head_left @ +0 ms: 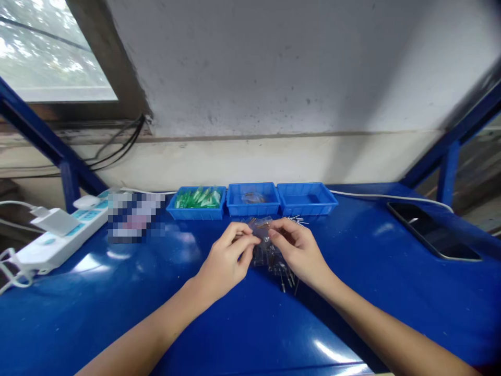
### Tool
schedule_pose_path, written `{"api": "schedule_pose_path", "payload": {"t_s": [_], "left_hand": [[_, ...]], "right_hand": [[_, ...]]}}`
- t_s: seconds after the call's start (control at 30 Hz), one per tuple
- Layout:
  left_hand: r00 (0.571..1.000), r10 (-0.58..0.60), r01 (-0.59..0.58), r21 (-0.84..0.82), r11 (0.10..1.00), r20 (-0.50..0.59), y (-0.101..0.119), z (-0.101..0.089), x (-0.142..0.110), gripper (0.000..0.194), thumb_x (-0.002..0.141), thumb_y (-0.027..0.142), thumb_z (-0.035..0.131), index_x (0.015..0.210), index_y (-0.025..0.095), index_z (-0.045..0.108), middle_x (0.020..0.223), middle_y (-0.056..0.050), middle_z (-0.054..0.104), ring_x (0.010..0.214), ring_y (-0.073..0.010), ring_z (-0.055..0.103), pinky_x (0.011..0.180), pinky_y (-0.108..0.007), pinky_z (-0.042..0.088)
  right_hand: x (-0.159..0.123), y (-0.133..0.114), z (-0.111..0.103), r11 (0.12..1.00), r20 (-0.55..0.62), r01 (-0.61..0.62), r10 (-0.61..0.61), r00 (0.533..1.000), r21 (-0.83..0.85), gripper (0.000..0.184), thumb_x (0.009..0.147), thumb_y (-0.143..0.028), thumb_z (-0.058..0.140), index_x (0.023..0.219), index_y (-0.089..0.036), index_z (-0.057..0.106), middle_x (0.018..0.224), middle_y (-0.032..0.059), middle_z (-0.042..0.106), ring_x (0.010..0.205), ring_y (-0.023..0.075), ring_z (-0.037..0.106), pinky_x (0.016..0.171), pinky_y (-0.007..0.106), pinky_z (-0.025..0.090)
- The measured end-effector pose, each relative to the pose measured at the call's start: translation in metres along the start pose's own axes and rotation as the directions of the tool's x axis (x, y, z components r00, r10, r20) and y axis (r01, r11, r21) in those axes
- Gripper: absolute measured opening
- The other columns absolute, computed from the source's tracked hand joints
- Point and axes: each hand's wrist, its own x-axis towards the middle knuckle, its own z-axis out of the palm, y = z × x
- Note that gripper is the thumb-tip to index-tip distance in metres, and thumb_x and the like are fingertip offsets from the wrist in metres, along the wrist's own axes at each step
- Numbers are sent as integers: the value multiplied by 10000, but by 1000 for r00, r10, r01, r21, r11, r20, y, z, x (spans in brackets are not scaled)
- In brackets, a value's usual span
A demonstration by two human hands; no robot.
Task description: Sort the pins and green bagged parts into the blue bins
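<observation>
Centrally, before the middle blue tray [253, 208], one clear plastic bag [261, 231] is held in narrow pinches by left hand [227, 252] and right hand [300, 250]; likely light, limp, slippery, best taken by edges.

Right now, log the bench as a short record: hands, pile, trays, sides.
left hand: fingertips pinching a small clear bag
right hand: fingertips on the same bag, right side
pile: clear bags and thin metal pieces under and between the hands, partly hidden
left tray: blue, green pieces inside
middle tray: blue, clear plastic inside
right tray: blue, beside the middle one
far left: white power strip
far right: dark phone, lying flat
</observation>
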Motion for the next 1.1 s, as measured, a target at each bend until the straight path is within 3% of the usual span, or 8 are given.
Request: {"api": "schedule_pose_path", "payload": {"t_s": [0.13, 0.27, 0.33, 0.43, 0.5, 0.67, 0.9, 1.1], "left_hand": [[970, -233, 239, -107, 965, 67, 2, -7, 3, 127, 867, 240, 516, 950, 196, 601, 921, -41, 500, 796, -136, 554, 717, -281, 484], [912, -409, 403, -274, 873, 37, 2, -7, 3, 219, 841, 306, 555, 1020, 190, 508, 966, -52, 537, 804, -144, 562, 677, -264, 466], [890, -447, 445, -381, 811, 89, 0, -6, 3, 238, 836, 309, 558, 1028, 181, 497, 904, -41, 569, 779, -142, 569, 671, -255, 460], [877, -432, 481, -432, 763, 213, -1, -4, 2, 150, 860, 307, 513, 860, 162, 550, 709, 2, 554, 657, -118, 537, 625, -236, 428], [878, -421, 479, -424, 769, 228, -2, -3, 2, 164, 860, 297, 504, 795, 156, 554, 650, 16, 527, 609, -106, 503, 592, -226, 402], [872, -399, 488, -459, 742, 283, 0, -2, 2, 162, 830, 291, 534, 882, 149, 592, 738, -11, 590, 668, -123, 538, 626, -234, 420], [867, -424, 498, -401, 769, 263, -2, -1, 2, 125, 798, 246, 526, 825, 140, 586, 662, 6, 560, 599, -112, 506, 582, -229, 402], [873, -402, 485, -398, 779, 276, -4, 0, 2, 98, 771, 186, 507, 815, 144, 584, 666, 10, 558, 611, -113, 513, 601, -234, 411]], "right_hand": [[0, 3, 1, 991, -17, 76, -78, 997, -109, 138, 813, -263, 528, 778, -164, 617, 703, 16, 579, 621, 125, 513, 579, 239, 407], [-2, 4, 5, 999, 35, 18, -17, 999, -33, 170, 813, -307, 526, 775, -162, 606, 675, 15, 582, 584, 124, 507, 550, 243, 412], [-4, 3, 7, 1000, 60, 21, -20, 998, -14, 167, 814, -306, 527, 794, -163, 612, 693, 19, 602, 589, 128, 524, 557, 246, 427], [-6, 1, 11, 995, 83, 90, -86, 993, -42, 140, 813, -265, 536, 867, -173, 627, 774, 29, 645, 655, 139, 571, 622, 259, 462], [-8, 0, 12, 991, 89, 116, -110, 990, -65, 144, 821, -254, 534, 899, -181, 631, 788, 26, 658, 659, 136, 582, 633, 261, 469], [-8, 1, 14, 997, 80, 70, -67, 995, -38, 156, 833, -280, 531, 875, -178, 641, 809, 39, 677, 696, 148, 612, 644, 268, 481], [-7, 8, 16, 993, 131, -61, 48, 990, 101, 205, 800, -342, 583, 904, -172, 631, 763, 43, 671, 671, 163, 623, 632, 293, 501], [-7, 13, 17, 993, 130, -65, 52, 990, 94, 188, 789, -337, 600, 878, -176, 638, 730, 34, 659, 681, 169, 631, 650, 300, 509]]}}
